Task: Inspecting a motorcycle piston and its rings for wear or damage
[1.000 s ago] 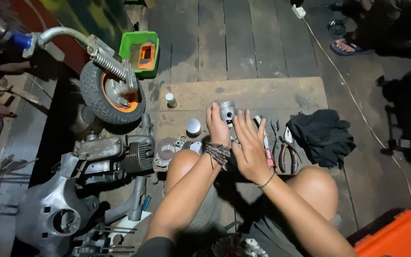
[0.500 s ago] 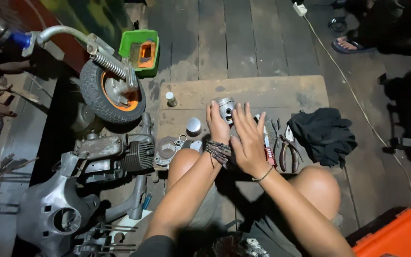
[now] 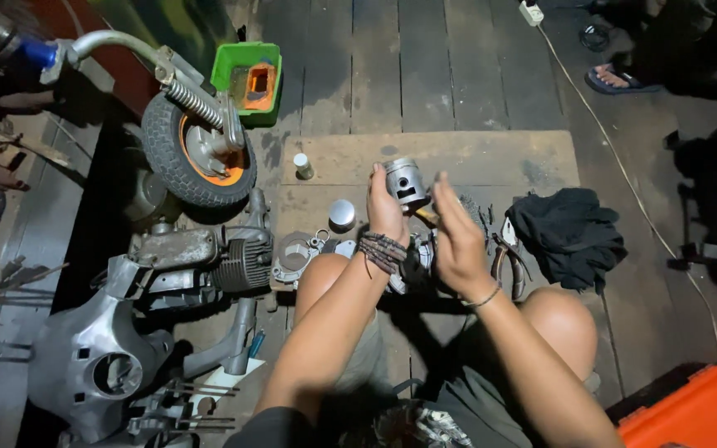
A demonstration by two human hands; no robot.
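Head view, read left to right. Well to the left of the grip lie a small scooter wheel (image 3: 197, 158) with an orange hub and a finned engine block (image 3: 209, 265), both on the wooden floor (image 3: 458, 66). Nearer, just left of and below the grip, a small round metal cap (image 3: 342, 214) rests on a flat board (image 3: 475, 158).

The left hand (image 3: 385, 211) is the grip: its fingers are closed around the lower side of a silvery piston (image 3: 407, 181), held clear of the board. The piston's long axis tilts up and away from the person, its crown end lying beyond the fingertips.

Just right of the grip, the right hand (image 3: 456, 241) is open and flat, fingers extended, holding nothing; it appears blurred. It stands beside the piston, near but apparently not touching it, so the left hand is plainly the nearer.

Farther right lie pliers (image 3: 512, 265) and a heap of black cloth (image 3: 570, 232).
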